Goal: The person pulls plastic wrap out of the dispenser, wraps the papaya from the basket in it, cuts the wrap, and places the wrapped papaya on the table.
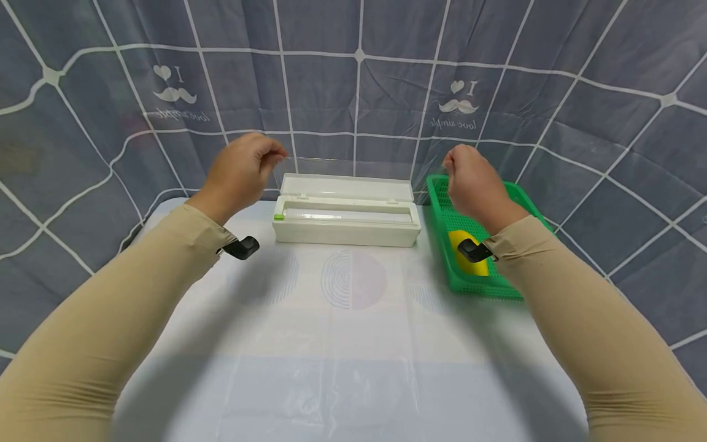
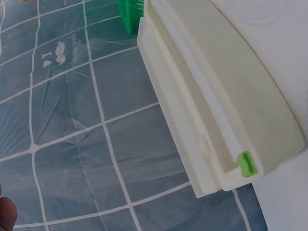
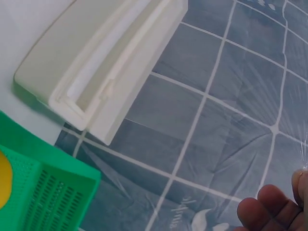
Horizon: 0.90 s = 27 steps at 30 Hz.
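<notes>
A sheet of clear cling film is stretched between my two raised hands, faint in the head view, with creases fanning out near the right fingertips. My left hand pinches one end of it, above and left of a white film dispenser. The other end is pinched by my right hand, over the green basket. The dispenser's lid is tipped back, and a white roll lies in its slot. A green slider sits at the dispenser's left end.
A green plastic basket stands right of the dispenser. Inside it lies a smooth yellow rounded thing, partly hidden by my right wrist's camera. Behind the white-covered table hangs a grey curtain with white grid lines.
</notes>
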Motion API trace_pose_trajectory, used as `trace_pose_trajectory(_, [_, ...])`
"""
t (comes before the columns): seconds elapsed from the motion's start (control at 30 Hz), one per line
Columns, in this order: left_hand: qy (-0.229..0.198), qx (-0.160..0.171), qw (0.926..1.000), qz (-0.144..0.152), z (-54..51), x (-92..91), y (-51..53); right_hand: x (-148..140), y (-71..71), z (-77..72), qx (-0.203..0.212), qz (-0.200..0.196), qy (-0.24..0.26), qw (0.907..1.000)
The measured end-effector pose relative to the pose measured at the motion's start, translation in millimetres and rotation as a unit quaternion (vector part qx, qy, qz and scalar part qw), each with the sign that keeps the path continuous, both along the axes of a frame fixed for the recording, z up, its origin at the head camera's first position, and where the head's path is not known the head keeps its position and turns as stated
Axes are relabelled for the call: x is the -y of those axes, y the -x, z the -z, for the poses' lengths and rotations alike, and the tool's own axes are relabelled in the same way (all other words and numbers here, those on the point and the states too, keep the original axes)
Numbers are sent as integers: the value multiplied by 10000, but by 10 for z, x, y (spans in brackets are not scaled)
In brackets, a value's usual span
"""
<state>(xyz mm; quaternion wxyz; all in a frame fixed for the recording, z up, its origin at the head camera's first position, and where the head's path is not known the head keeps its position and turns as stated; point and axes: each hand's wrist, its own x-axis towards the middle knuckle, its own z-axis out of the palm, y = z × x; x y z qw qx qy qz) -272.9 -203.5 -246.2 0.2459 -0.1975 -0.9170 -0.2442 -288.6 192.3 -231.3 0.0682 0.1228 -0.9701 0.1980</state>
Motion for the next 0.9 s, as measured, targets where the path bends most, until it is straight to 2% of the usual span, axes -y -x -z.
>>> trace_pose_trajectory(0.4, [-69, -323, 9995, -14, -158, -2, -83, -31, -99, -110, -512, -128, 148, 9985])
trace_pose_trajectory(0.7, [-66, -481, 9988, 46, -263, -2, -141, -44, -176, -209, -555, -77, 232, 9982])
trace_pose_trajectory(0.9, [-94, -685, 9975, 149, -337, -6, -205, -58, -249, -267, -855, -117, 261, 9959])
